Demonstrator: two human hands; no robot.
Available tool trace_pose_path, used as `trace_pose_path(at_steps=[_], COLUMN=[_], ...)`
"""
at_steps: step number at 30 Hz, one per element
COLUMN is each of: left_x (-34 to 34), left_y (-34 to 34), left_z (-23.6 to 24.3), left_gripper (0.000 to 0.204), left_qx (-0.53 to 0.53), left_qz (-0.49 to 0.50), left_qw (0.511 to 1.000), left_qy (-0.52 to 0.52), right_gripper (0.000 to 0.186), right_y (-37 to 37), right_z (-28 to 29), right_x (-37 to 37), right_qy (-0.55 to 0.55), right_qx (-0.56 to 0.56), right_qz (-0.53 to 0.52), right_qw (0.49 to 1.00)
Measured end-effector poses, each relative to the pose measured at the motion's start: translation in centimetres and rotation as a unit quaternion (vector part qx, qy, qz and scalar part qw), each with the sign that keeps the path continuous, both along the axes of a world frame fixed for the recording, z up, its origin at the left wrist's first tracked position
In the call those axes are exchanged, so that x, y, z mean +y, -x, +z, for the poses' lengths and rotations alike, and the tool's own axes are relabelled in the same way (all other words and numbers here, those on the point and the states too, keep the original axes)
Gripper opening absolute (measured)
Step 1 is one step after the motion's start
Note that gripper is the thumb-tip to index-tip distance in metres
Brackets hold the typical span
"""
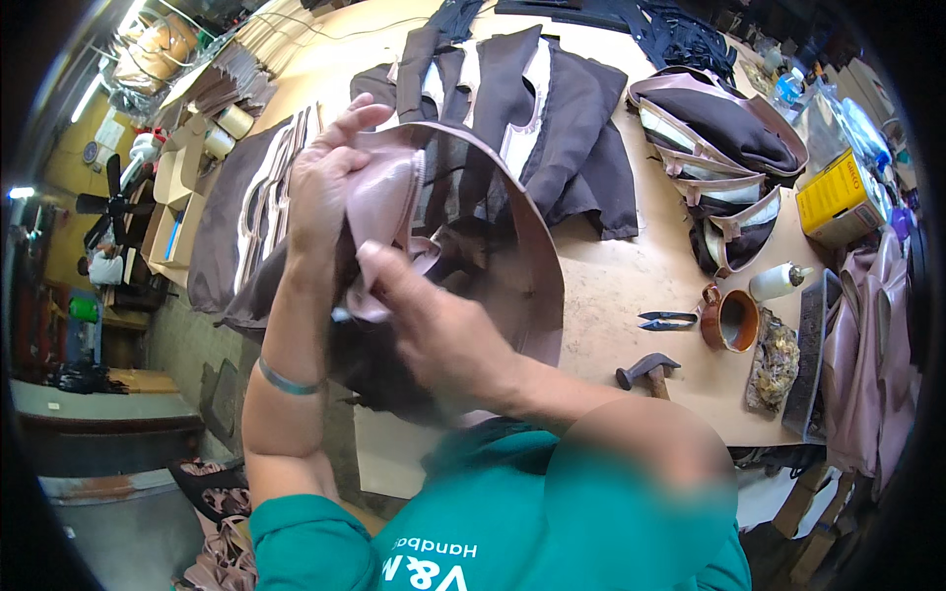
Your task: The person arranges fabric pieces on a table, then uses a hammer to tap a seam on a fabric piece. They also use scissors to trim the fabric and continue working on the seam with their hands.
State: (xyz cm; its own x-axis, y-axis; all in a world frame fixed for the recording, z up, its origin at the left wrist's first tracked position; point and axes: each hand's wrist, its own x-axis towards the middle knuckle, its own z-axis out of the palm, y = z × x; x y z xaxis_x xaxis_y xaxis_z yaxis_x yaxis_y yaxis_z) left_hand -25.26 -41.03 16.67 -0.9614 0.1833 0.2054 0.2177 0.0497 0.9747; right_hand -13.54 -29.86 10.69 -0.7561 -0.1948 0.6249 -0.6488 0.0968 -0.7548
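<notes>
- A brown-and-pink bag piece (463, 236) is held up above the bench (631, 286), close to the camera.
- Right hand (434, 330): fingers are pinched shut on the pink trim, lower edge.
- Left hand (325, 187): trim is gripped at top, fingers curled.
- Hammer (645, 372), snips (668, 320) & brown cup (731, 319) are laid on bench to the rt.
- Farther back: finished bags (724, 148) are stacked.

Big light-wood worktable (631, 286) fills most of the view, w/ cut dark pieces, a hammer (646, 372), snips (667, 320) & a brown mug (730, 320) on it. Left side: black fan (106, 202), yellow wall (69, 158), grey tiled floor (192, 345), low wooden bench (108, 419). Bright strip light (133, 12) top left, poss. a ceiling tube.
</notes>
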Motion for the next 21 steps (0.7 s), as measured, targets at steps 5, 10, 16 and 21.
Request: trace_pose_path(at_steps=[5,10,16,21], left_x=[-2.6,2.1,6.5,9.5], left_y=[-4.4,-10.0,-9.9,-8.4], left_z=[5.6,3.9,-4.9,-6.5], left_gripper=[0.028,0.037,0.032,0.026], left_qx=[0.060,0.320,0.086,0.090], left_qz=[0.009,-0.271,-0.402,-0.518], left_qw=[0.953,0.752,0.845,0.815], left_qy=[0.298,0.508,0.342,0.244], right_gripper=[0.079,0.072,0.058,0.029], right_y=[-0.6,-1.9,-5.6,-8.8], right_z=[4.2,1.4,-5.7,-12.1], right_x=[7.4,9.8,16.1,22.7], right_qy=[0.040,-0.061,0.030,-0.478], right_qx=[-0.133,-0.158,-0.217,-0.202], right_qz=[0.188,0.149,-0.091,-0.381], right_qw=[0.972,0.974,0.971,0.765])
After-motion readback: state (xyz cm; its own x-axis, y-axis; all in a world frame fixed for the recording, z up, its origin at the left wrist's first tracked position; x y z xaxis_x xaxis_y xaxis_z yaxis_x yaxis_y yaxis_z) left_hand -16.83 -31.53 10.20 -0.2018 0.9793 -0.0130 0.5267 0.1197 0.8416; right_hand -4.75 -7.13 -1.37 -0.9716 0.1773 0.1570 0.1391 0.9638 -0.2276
